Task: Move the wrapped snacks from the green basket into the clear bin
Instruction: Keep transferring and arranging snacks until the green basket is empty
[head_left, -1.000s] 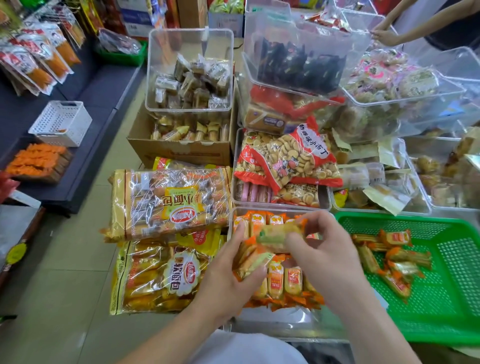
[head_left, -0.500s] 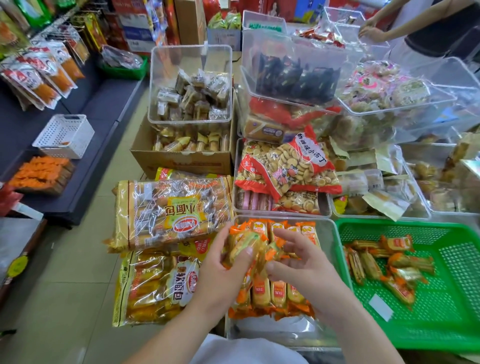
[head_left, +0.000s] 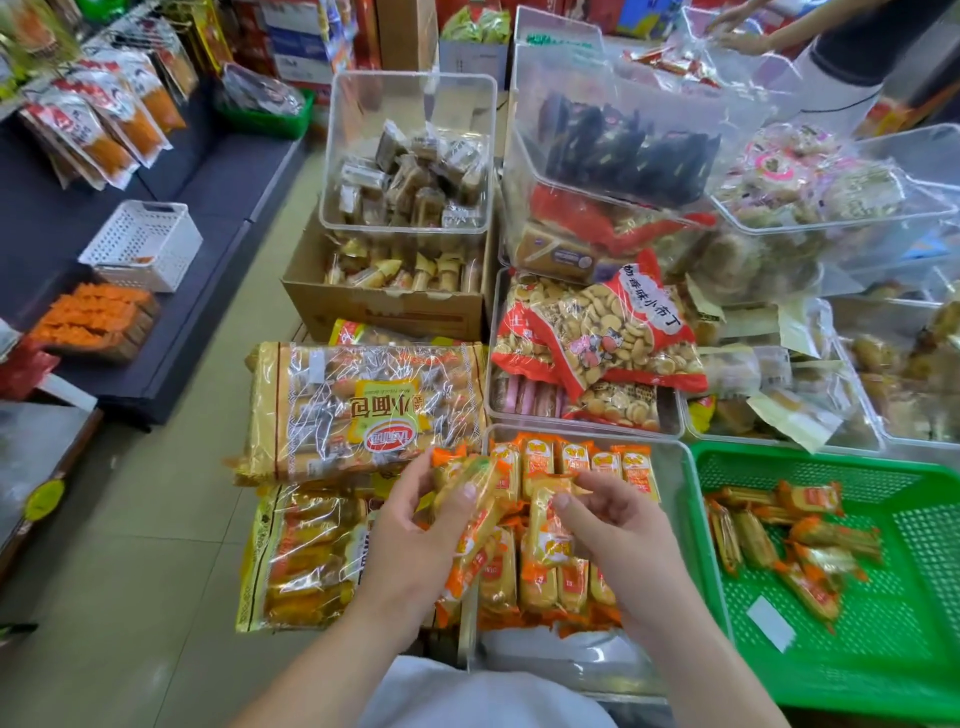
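Wrapped snacks in the green basket lie lower right, nearer my right hand, which pinches one over the clear bin; my left hand grips several.

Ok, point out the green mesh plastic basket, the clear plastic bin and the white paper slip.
green mesh plastic basket (head_left: 904, 613), head view, bare mesh floor.
clear plastic bin (head_left: 672, 467), head view, bare far-right corner.
white paper slip (head_left: 773, 622), head view, its middle.
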